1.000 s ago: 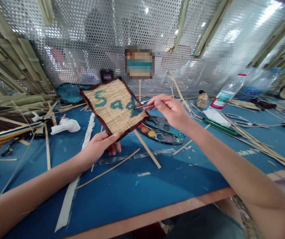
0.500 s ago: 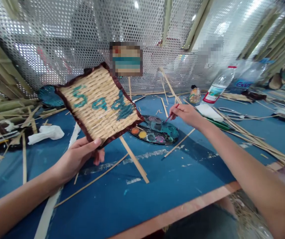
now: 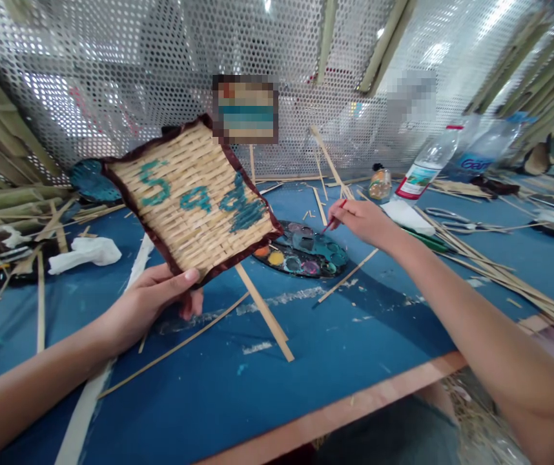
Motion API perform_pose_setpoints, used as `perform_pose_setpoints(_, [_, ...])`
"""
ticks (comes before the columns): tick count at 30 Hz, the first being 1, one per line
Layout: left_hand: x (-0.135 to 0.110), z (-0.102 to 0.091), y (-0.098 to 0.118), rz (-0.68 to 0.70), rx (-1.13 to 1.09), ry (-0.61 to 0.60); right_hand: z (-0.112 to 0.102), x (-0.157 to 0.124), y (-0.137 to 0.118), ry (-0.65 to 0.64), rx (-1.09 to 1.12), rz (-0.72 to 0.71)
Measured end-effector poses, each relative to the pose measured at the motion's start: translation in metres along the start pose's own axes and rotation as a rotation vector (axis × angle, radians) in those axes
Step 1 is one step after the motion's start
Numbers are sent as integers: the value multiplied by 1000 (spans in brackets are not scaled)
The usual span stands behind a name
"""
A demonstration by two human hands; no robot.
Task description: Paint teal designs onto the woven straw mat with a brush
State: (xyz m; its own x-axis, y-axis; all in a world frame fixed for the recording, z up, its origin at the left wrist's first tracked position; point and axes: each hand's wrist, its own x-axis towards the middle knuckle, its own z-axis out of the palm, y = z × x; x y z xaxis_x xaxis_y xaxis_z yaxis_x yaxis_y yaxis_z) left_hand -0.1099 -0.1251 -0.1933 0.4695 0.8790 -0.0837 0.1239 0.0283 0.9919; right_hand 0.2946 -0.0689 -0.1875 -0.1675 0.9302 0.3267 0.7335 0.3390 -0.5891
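Observation:
My left hand grips the lower corner of a woven panel, thumb on its front. Dark brown trim runs around the panel, which is tilted above the table. Teal painted letters cross its weave, with a smeared patch at the right. My right hand pinches a thin red-handled paintbrush, its tip down at the palette. That dark oval palette lies on the table with orange, yellow, teal and purple paints in its wells. Part of its left side is hidden behind the panel.
Bamboo strips lie across the blue table. Toward the back right stand a clear bottle and a small jar. Pliers rest at the right, crumpled white tissue at the left. A perforated metal screen rises behind.
The panel has shifted very slightly in view, still in my left hand. My right hand keeps the paintbrush at the palette, almost unmoved.

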Motion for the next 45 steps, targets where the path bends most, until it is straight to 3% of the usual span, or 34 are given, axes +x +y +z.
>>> perform_pose_setpoints(3, [2, -1, -1, -10, 5, -12, 0, -3, -5, 2, -10, -8])
perform_pose_setpoints(5, [3, -2, -2, -22, 14, -17, -4, -8, -22, 62, 28, -56])
perform_pose_setpoints(10, [5, -1, 0, -11, 98, 0, -11, -25, -109, 442, 307, -340])
perform_pose_setpoints(11, [5, 0, 0, 0, 115, 4, -8, -26, -127, 463, 328, -396])
perform_pose_setpoints(13, [4, 2, 1, 20, 138, 9, 1, -23, -154, 365, 269, -470])
perform_pose_setpoints(15, [4, 3, 1, 36, 154, 17, 15, -15, -165, 200, 184, -528])
perform_pose_setpoints(18, [3, 2, 0, 47, 168, 3, 33, -4, -156, 110, 120, -558])
perform_pose_setpoints(23, [4, 0, -1, 44, 188, -5, 53, -4, -128, 239, 140, -445])
perform_pose_setpoints(26, [5, 1, -2, 51, 184, 17, 61, -9, -126, 203, 133, -510])
perform_pose_setpoints(31, [7, 0, -4, 59, 161, 24, 63, -11, -127, 286, 96, -470])
perform_pose_setpoints(35, [8, 0, -6, 58, 149, 28, 62, -11, -128, 157, 117, -568])
perform_pose_setpoints(40, [8, 1, -5, 57, 146, 39, 60, -10, -129, 285, 88, -440])
perform_pose_setpoints(45, [7, 1, -5, 68, 151, 40, 61, -10, -130, 210, 87, -522])
